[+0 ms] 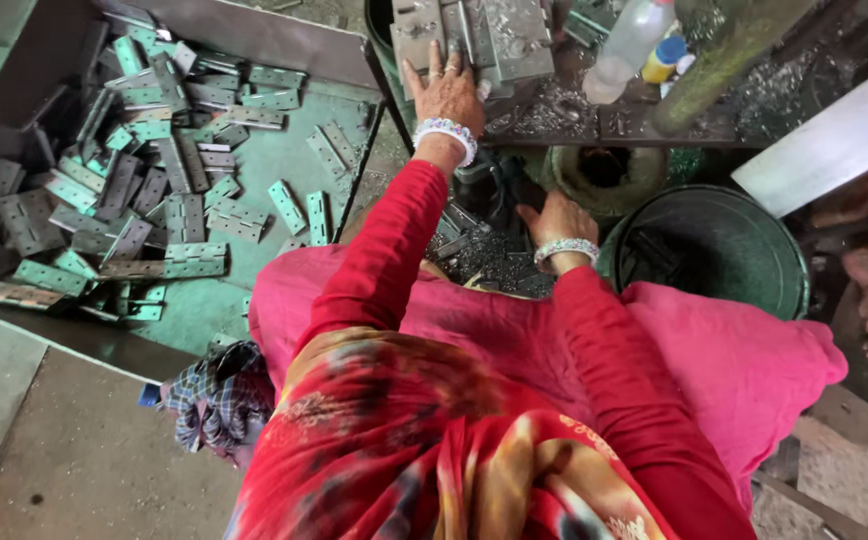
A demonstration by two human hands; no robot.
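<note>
At twelve o'clock from the head camera, left hand [447,95] spread flat, fingers apart, pressing on stacked grey hinge plates [474,35] atop the workbench [594,120]. Toward one o'clock and lower, right hand [554,220] curled down among loose metal scraps [484,255], grip impossible to tell. At ten o'clock, heaped green hinges [144,190] in a tray [284,150]; at three o'clock, dark round tub [714,245]
</note>
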